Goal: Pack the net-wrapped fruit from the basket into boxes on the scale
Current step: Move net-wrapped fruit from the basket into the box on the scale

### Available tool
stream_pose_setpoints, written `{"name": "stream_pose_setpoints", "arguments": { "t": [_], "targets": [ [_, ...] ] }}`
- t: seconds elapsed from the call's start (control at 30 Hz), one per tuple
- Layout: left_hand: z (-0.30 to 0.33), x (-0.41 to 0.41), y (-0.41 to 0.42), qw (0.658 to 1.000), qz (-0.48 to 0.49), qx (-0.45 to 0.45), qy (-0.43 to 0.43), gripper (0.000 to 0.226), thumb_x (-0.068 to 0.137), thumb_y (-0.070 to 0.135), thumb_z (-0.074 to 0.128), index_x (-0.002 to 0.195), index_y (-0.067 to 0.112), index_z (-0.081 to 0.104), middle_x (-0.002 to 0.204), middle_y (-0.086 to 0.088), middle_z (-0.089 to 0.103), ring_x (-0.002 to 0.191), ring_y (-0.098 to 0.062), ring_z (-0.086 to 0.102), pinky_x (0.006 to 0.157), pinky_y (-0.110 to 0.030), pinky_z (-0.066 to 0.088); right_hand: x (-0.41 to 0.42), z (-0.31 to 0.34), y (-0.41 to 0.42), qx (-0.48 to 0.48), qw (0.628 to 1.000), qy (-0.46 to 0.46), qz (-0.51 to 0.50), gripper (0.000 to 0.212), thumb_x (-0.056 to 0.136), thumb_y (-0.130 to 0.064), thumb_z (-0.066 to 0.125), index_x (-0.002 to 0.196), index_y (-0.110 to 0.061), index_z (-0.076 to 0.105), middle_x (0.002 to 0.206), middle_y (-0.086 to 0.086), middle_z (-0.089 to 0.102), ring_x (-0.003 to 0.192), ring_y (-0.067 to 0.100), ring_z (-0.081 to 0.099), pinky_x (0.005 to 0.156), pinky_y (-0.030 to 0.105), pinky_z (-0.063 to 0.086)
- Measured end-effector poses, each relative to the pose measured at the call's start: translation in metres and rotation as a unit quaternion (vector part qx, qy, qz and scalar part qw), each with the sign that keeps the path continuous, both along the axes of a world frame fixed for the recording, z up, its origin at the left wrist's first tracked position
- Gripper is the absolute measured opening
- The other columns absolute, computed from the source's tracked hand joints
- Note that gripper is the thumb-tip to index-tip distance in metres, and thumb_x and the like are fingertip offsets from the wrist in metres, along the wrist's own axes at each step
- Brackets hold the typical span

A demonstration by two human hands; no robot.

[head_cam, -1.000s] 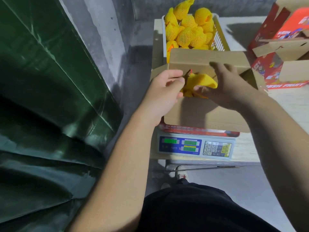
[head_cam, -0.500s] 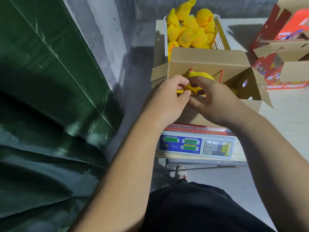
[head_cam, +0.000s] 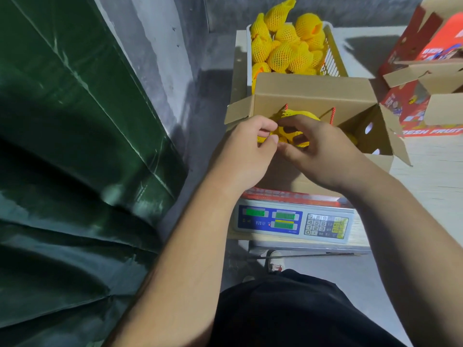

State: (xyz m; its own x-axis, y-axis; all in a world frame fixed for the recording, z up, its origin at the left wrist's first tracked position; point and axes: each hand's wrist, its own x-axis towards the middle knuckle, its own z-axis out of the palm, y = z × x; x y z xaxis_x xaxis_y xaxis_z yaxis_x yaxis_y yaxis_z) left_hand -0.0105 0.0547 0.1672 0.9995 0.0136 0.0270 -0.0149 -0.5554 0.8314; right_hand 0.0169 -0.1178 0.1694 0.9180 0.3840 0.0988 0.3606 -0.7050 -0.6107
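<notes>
Gripping the netted fruit [head_cam: 294, 123] with both your left hand [head_cam: 246, 152] and right hand [head_cam: 318, 151], fingers curled round it, you're just above the box [head_cam: 313, 93], drop lies straight down

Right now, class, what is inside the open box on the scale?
Both hands, left hand and right hand, hold one netted fruit in the box. More yellow netting shows at the right; the hands hide the bottom.

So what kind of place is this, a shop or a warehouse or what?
Most likely a fruit packing or wholesale spot, not a shop floor. A cardboard box sits on an electronic scale, a basket of net-wrapped fruit stands behind it, and printed fruit cartons wait beside bare concrete walls.
</notes>
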Motion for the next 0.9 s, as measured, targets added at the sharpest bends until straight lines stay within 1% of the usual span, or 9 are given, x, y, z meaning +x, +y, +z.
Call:
{"name": "stream_pose_setpoints", "arguments": {
  "t": [0.17,0.4,0.47,0.53,0.6,0.67,0.77,0.83,0.9],
  "targets": [
    [0.004,0.034,-0.017,1.000,0.005,0.006,-0.008,0.023,0.105,0.021,0.059,0.125,0.026,0.070,0.114,0.011,0.070,0.105,-0.004,0.064,0.082,-0.010,0.048,0.028,0.003,-0.014,-0.012,1.000,0.001,-0.012,0.043,0.099,-0.030,0.067,0.140,-0.022,0.059,0.131,0.002,0.068,0.117,0.022,0.063,0.096,0.038,0.052],
    [0.017,0.119,-0.053,0.996,-0.019,0.083,-0.018,0.025,0.105,0.022,0.056,0.125,0.026,0.071,0.118,0.011,0.071,0.108,-0.007,0.064,0.094,-0.027,0.052,0.106,0.003,-0.049,-0.044,0.998,-0.010,-0.039,0.046,0.097,-0.032,0.065,0.141,-0.022,0.058,0.130,0.008,0.065,0.120,0.028,0.060,0.098,0.037,0.047],
    [0.013,0.149,-0.058,0.990,-0.025,0.139,-0.025,0.023,0.106,0.024,0.055,0.121,0.027,0.072,0.119,0.008,0.070,0.109,-0.012,0.063,0.099,-0.033,0.050,0.136,-0.002,-0.061,-0.073,0.996,-0.002,-0.043,0.044,0.096,-0.032,0.065,0.139,-0.022,0.059,0.126,0.010,0.065,0.116,0.031,0.060,0.095,0.039,0.048],
    [0.007,0.183,-0.061,0.968,-0.008,0.249,-0.036,0.021,0.105,0.028,0.053,0.114,0.031,0.072,0.119,0.006,0.070,0.112,-0.021,0.062,0.104,-0.037,0.039,0.168,-0.010,-0.074,-0.129,0.990,-0.011,-0.049,0.042,0.096,-0.035,0.063,0.135,-0.021,0.061,0.121,0.011,0.067,0.113,0.035,0.061,0.093,0.039,0.048],
    [-0.001,0.216,-0.062,0.952,-0.007,0.306,0.000,0.019,0.105,0.031,0.051,0.109,0.030,0.069,0.116,0.004,0.071,0.110,-0.028,0.064,0.098,-0.039,0.039,0.200,-0.025,-0.086,-0.153,0.987,0.010,-0.050,0.039,0.099,-0.037,0.058,0.133,-0.020,0.062,0.118,0.014,0.067,0.113,0.039,0.060,0.094,0.044,0.050],
    [-0.013,0.245,-0.068,0.950,-0.037,0.303,0.071,0.016,0.105,0.031,0.051,0.110,0.030,0.067,0.115,-0.001,0.072,0.108,-0.032,0.065,0.088,-0.039,0.050,0.233,-0.043,-0.096,-0.141,0.987,0.065,-0.033,0.031,0.103,-0.037,0.054,0.122,-0.017,0.068,0.114,0.016,0.069,0.109,0.039,0.062,0.089,0.044,0.052],
    [-0.034,0.275,-0.081,0.934,-0.098,0.317,0.133,0.015,0.105,0.030,0.053,0.109,0.028,0.067,0.113,-0.003,0.072,0.107,-0.030,0.066,0.089,-0.043,0.056,0.281,-0.071,-0.109,-0.169,0.977,0.131,0.008,0.024,0.104,-0.039,0.053,0.102,-0.020,0.067,0.109,0.015,0.071,0.105,0.037,0.064,0.082,0.040,0.051],
    [-0.047,0.289,-0.085,0.931,-0.111,0.322,0.127,0.014,0.105,0.030,0.053,0.106,0.029,0.067,0.101,0.002,0.072,0.099,-0.027,0.068,0.082,-0.041,0.057,0.313,-0.086,-0.115,-0.202,0.969,0.142,0.024,0.024,0.102,-0.040,0.053,0.116,-0.026,0.066,0.113,0.010,0.070,0.108,0.035,0.064,0.083,0.038,0.052],
    [-0.058,0.301,-0.085,0.936,-0.108,0.318,0.106,0.010,0.104,0.031,0.054,0.101,0.031,0.063,0.078,0.007,0.064,0.083,-0.023,0.066,0.065,-0.034,0.049,0.348,-0.097,-0.119,-0.225,0.966,0.125,0.033,0.037,0.100,-0.037,0.055,0.135,-0.025,0.057,0.124,0.010,0.061,0.115,0.036,0.060,0.087,0.040,0.052]
  ]
}}
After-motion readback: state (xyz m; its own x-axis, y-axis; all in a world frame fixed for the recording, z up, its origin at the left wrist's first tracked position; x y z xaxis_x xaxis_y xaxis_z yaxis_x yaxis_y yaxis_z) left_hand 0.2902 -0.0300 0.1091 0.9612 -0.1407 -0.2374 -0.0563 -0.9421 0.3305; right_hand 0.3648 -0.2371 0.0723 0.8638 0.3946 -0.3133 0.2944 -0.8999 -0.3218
